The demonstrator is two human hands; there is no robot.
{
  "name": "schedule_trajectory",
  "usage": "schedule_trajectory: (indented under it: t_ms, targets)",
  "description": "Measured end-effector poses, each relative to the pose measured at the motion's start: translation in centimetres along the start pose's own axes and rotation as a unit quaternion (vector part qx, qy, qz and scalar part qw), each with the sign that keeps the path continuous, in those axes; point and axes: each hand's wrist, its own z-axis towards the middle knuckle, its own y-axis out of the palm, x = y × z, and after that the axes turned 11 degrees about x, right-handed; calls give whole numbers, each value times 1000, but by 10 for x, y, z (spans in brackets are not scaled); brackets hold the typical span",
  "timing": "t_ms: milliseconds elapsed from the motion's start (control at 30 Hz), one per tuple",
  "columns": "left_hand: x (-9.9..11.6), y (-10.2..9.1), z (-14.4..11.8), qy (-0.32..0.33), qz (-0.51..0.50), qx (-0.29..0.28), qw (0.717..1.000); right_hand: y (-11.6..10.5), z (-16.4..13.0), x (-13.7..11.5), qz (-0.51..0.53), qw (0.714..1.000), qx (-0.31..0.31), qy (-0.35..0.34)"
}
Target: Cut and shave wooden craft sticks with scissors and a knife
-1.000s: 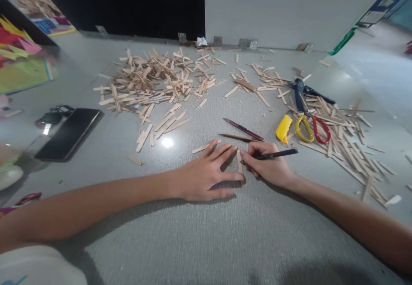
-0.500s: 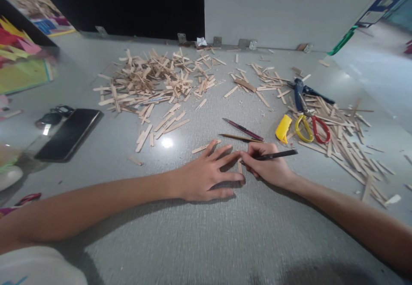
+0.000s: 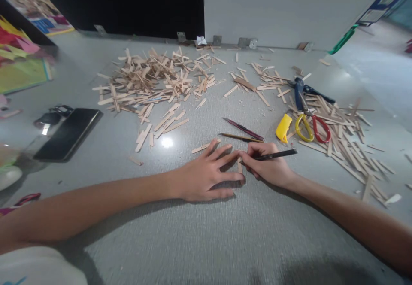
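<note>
Little has moved over the past second: both hands hold their places, with only a slight drift of the view. Left hand (image 3: 206,175) lies flat on the grey worktop (image 3: 199,238), fingers spread open and pressing down a short wooden craft stick (image 3: 240,168) that shows only between the two hands. Right hand (image 3: 269,165) has its fingers closed around a dark pencil (image 3: 277,154), tip set against the stick's near edge.

Judged from this, the marking step is in hand; a clean line would call for the stick to be kept pinned flat while the pencil tip travels across it.

Beyond the hands lie a maroon pencil (image 3: 243,129) and a brown pencil (image 3: 240,137), then a yellow utility knife (image 3: 283,128) and yellow-and-red-handled scissors (image 3: 310,124) among scattered offcuts. A large heap of craft sticks (image 3: 151,81) sits farther back, a black phone (image 3: 68,133) well off to the left.
</note>
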Motion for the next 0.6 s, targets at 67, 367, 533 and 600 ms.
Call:
schedule_trajectory:
  t_ms: [67, 367, 533, 600]
  targets:
    - [0, 0, 0, 1, 3, -2, 1000, 0, 0, 0, -2, 1000, 0, -1]
    - [-2, 0, -1, 0, -15, 18, 1000, 1, 1, -1, 0, 1000, 3, -8]
    - [-2, 0, 0, 3, -2, 11, 1000, 1, 0, -2, 6, 1000, 0, -13]
    - [-1, 0, 0, 5, -1, 9, 1000, 1, 0, -2, 9, 1000, -2, -13]
